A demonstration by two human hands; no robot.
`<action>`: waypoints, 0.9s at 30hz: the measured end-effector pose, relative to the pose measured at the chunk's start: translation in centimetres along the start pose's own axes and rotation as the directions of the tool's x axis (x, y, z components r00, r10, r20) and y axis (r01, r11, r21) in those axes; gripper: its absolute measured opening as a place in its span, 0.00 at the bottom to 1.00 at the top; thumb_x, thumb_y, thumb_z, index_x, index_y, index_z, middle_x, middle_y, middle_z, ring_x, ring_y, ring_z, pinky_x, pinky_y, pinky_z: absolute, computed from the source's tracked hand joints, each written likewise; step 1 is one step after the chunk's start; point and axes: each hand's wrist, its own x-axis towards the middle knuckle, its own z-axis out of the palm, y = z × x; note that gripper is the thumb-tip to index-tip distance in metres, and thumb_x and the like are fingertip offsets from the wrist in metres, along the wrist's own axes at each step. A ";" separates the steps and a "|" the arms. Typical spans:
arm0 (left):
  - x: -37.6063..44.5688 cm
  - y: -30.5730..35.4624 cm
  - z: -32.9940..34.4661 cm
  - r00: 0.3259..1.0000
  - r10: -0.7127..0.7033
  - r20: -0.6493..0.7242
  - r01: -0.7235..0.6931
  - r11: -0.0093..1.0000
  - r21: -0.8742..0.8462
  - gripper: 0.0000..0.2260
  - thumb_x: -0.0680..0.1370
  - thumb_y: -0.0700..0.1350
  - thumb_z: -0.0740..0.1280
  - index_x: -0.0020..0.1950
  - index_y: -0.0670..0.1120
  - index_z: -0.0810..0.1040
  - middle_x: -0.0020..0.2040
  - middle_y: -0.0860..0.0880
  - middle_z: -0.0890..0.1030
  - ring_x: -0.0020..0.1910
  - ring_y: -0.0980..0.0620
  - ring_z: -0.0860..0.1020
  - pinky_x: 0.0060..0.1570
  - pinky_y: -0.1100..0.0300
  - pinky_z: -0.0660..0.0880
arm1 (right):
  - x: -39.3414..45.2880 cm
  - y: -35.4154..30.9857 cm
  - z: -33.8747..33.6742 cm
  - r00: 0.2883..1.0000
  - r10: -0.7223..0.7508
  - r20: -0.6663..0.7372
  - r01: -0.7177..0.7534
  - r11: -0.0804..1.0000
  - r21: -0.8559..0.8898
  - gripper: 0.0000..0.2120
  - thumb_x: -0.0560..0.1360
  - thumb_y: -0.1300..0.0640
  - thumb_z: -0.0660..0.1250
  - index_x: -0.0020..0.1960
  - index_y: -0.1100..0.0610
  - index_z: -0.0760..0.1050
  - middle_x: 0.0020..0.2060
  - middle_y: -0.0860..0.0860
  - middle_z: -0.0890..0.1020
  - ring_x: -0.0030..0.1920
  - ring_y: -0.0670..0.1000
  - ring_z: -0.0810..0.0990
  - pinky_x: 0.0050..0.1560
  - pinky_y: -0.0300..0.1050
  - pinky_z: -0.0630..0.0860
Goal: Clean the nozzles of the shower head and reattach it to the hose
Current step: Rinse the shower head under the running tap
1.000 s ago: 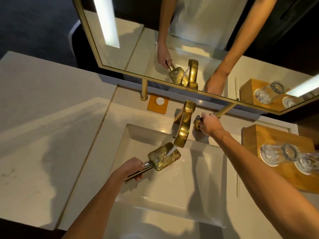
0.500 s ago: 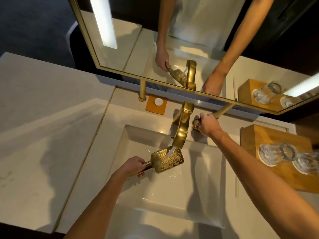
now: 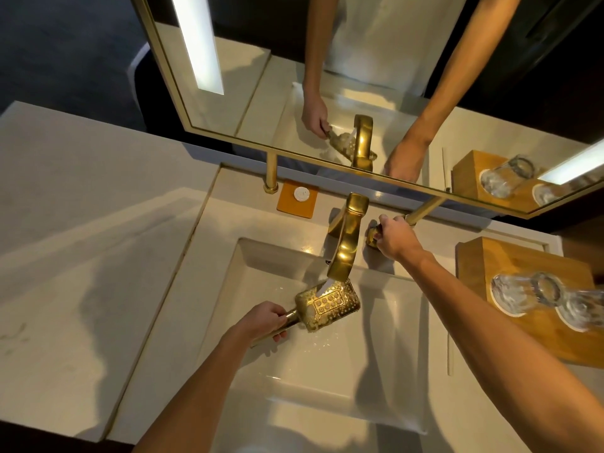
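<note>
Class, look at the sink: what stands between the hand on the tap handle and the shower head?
The gold faucet spout stands between the right hand and the shower head, pouring water onto it, seen in the head view.

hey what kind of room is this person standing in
Most likely a bathroom, perhaps a hotel one: a rectangular basin with a gold faucet running water, a gold-framed lit mirror above the counter, and drinking glasses lying on a wooden tray.

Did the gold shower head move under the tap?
Yes. The shower head, gripped by the left hand, has slid rightward under the faucet spout, so the water now lands nearer its handle end, and its nozzle face has tipped more toward the camera.
</note>
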 end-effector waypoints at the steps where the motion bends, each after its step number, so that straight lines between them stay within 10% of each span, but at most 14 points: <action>1: 0.0 0.0 0.1 1.000 0.001 -0.004 -0.001 1.000 -0.006 0.11 0.78 0.38 0.60 0.46 0.41 0.83 0.37 0.46 0.85 0.31 0.52 0.80 0.43 0.59 0.75 | 0.0 0.0 0.0 1.000 -0.003 -0.002 0.003 1.000 0.001 0.17 0.79 0.56 0.63 0.65 0.60 0.69 0.59 0.63 0.73 0.57 0.63 0.76 0.59 0.54 0.74; 27: -1.0 -1.5 0.1 0.994 -0.069 -0.089 0.058 0.991 -0.122 0.11 0.80 0.40 0.61 0.47 0.42 0.83 0.37 0.47 0.85 0.30 0.52 0.80 0.43 0.59 0.75 | 1.0 -0.5 -1.7 0.987 0.153 0.045 -0.157 0.979 0.128 0.16 0.80 0.46 0.63 0.50 0.60 0.72 0.47 0.60 0.81 0.42 0.56 0.81 0.43 0.48 0.81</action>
